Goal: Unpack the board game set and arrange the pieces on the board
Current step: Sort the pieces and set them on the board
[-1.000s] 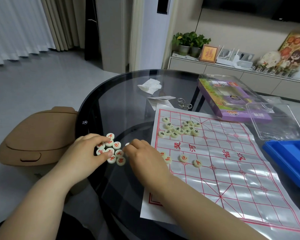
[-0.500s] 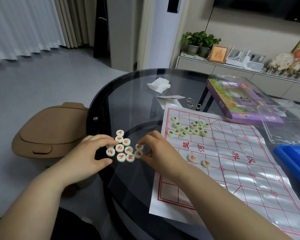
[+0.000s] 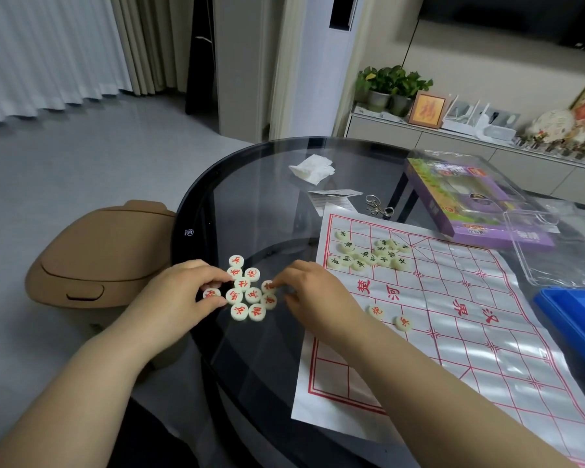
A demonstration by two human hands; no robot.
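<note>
Left of the red-lined white plastic board sheet (image 3: 453,332), on the round dark glass table (image 3: 250,197), cluster the cream round pieces with red characters (image 3: 247,298). The left hand (image 3: 173,298) pinches one at the cluster's left edge, the right hand (image 3: 314,292) one at its right. The contents of the blue plastic tray (image 3: 571,315) at the table's right cannot be told.

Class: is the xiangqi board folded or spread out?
Spread out: the xiangqi board lies open and flat on the glass table, red grid facing up.
</note>
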